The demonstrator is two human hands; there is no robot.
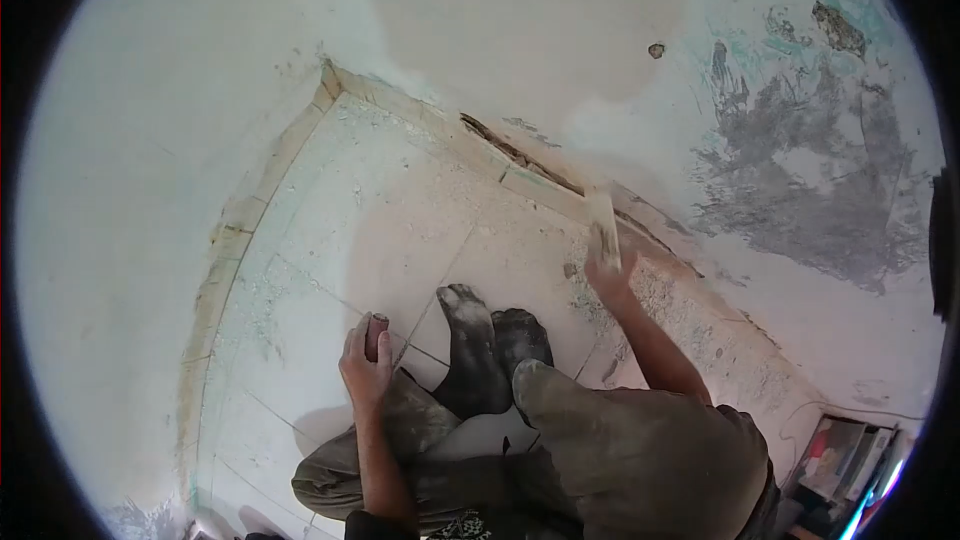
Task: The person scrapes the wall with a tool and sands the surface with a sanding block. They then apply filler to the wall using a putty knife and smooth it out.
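Note:
My left hand [362, 368] is closed around a small dark-red cylinder-like piece [376, 336], held above the floor tiles beside my feet. On the right, my right hand [608, 268] grips a flat pale strip-like tool [602, 215], blurred by motion, whose exact kind I cannot tell. The tool's upper end overlaps the top edge of the beige skirting tiles [545, 190]. Along that edge runs a dark, broken gap [520, 155] between skirting and wall. Pale crumbs and dust [655, 305] lie on the floor below my right hand.
I sit cross-legged on a dusty tiled floor [330, 240], feet in dark socks [470, 360]. Skirting [240, 230] also follows the left wall up to the corner. Grey patches [810, 170] and a small hole [656, 50] mark the right wall. A box of items [840, 460] stands lower right.

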